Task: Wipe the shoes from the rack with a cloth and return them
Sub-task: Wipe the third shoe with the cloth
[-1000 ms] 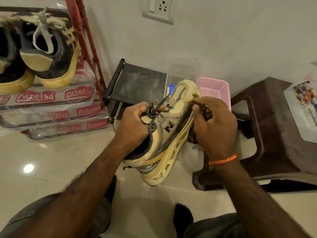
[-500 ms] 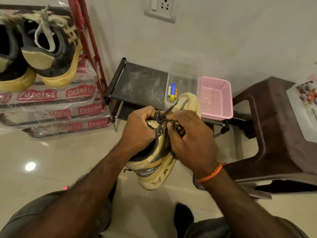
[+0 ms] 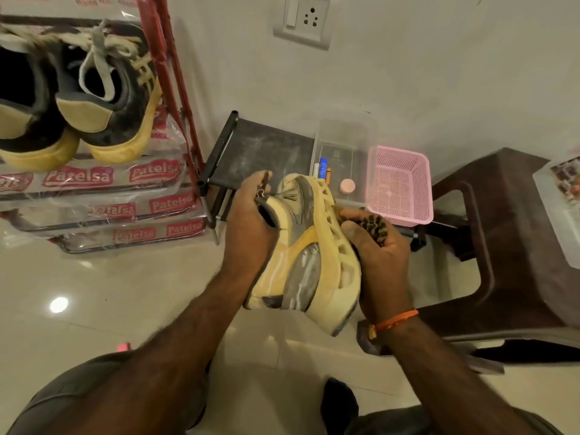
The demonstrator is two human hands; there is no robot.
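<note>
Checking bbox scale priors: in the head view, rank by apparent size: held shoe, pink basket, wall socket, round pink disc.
1. Held shoe, though it is nearest the camera, which inflates it.
2. Pink basket.
3. Wall socket.
4. Round pink disc, by far the smallest.

We see both forearms bare, no sleeves reaching the left hand (image 3: 251,221) or the right hand (image 3: 381,246). An orange thread band (image 3: 396,319) circles the right wrist. Dark grey trousers (image 3: 78,400) cover both knees.
</note>
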